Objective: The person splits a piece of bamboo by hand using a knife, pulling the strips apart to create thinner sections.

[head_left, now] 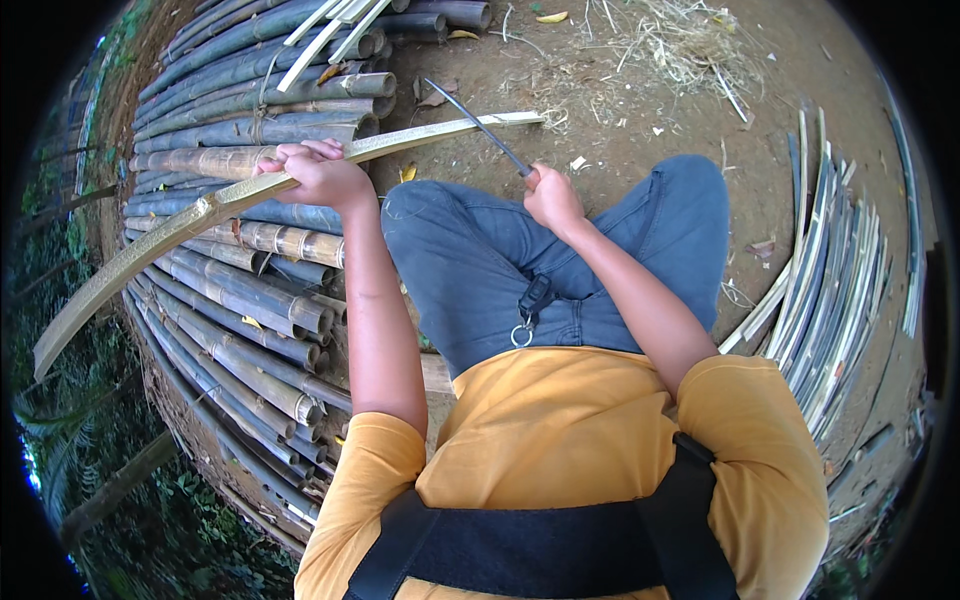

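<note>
My left hand is closed around a long split bamboo strip, its pale inner side showing, a node bump just left of my fingers. The strip runs from the far left past my left knee, its free end over the dirt ahead. In my right hand, above my lap, is the handle of a knife with a long narrow dark blade. The blade points forward and left and crosses the strip near its free end in the picture; whether the two touch I cannot tell. Most of the knife's handle is hidden by my fingers.
Stacked bamboo poles fill the left side, with several pale split strips lying on top. A pile of thin shavings sits on the dirt ahead. To my right lies a bundle of long split strips. Green plants border the far left.
</note>
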`<state>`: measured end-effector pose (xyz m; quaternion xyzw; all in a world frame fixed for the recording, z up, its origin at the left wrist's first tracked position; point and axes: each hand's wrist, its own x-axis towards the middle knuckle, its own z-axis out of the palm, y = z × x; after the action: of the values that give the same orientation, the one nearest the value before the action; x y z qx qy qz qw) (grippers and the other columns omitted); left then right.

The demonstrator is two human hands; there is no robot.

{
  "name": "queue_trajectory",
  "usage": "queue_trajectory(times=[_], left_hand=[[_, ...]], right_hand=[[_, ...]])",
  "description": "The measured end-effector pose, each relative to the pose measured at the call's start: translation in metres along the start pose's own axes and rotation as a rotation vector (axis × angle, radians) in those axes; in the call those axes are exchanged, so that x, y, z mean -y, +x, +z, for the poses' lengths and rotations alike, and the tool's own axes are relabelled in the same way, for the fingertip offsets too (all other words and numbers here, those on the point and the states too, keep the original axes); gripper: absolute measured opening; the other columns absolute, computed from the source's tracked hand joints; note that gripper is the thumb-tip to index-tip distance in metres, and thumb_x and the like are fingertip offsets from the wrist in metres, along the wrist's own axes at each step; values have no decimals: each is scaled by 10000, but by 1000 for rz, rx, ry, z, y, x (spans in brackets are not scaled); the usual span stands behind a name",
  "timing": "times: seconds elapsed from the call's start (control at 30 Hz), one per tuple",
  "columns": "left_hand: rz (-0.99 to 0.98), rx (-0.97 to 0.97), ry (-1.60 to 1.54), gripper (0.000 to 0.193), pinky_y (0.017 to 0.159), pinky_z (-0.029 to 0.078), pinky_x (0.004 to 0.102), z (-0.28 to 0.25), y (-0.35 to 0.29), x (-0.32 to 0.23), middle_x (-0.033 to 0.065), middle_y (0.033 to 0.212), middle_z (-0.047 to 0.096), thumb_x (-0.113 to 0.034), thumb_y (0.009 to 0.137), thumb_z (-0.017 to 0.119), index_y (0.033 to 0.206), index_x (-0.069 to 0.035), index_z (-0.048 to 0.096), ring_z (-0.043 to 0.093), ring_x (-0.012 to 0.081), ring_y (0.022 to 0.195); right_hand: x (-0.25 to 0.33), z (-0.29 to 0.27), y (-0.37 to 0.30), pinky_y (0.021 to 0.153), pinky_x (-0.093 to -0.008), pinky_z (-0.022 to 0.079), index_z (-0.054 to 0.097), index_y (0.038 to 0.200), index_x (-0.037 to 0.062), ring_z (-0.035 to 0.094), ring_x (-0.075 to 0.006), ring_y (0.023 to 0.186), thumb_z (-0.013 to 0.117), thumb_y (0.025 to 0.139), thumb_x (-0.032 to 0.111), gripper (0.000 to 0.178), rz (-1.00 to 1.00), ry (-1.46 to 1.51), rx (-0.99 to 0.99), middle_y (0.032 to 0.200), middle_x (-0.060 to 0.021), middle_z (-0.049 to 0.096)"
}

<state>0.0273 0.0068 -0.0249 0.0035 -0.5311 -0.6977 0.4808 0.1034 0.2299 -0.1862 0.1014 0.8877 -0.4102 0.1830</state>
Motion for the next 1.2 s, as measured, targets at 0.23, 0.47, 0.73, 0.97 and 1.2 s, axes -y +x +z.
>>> queue_trajectory(times=[0.23, 0.47, 0.73, 0.97, 1.2], left_hand=[[-25, -131, 120, 204, 391, 432, 318, -43, 16, 16, 37, 560, 396, -24, 887, 389, 996, -138, 260, 427, 148, 392], [-13, -141, 105, 258, 392, 438, 303, -43, 1, 7, 40, 544, 402, 29, 852, 369, 1021, -141, 276, 417, 147, 379], [19, -50, 31, 282, 376, 425, 290, -20, -5, 1, 39, 588, 406, 41, 802, 366, 1009, -133, 285, 404, 140, 376], [31, 14, -14, 274, 379, 419, 293, 0, -3, -5, 43, 577, 390, 39, 786, 369, 976, -124, 258, 402, 140, 379], [16, 57, 66, 266, 391, 416, 279, 11, -3, -4, 35, 572, 381, 35, 807, 362, 993, -126, 260, 389, 122, 396]], right_hand=[[58, -5, -31, 805, -524, 530, 613, 1065, 45, 686, -400, 946, 545, 992, 241, 220, -132, -91, 86, 936, -234, 694], [33, -7, 4, 842, -520, 521, 620, 1084, 62, 679, -395, 971, 525, 998, 262, 237, 12, -127, 47, 979, -199, 703], [-6, -8, 28, 885, -493, 516, 624, 1087, 67, 659, -363, 1054, 518, 1001, 269, 244, 181, -111, 30, 1077, -194, 689], [2, 13, 2, 868, -524, 509, 625, 1042, 75, 653, -420, 1017, 562, 947, 234, 196, 77, 34, -7, 1030, -216, 694], [-35, 5, 39, 890, -497, 505, 630, 1082, 79, 643, -394, 1067, 539, 963, 265, 239, 189, 27, 3, 1089, -222, 679]])
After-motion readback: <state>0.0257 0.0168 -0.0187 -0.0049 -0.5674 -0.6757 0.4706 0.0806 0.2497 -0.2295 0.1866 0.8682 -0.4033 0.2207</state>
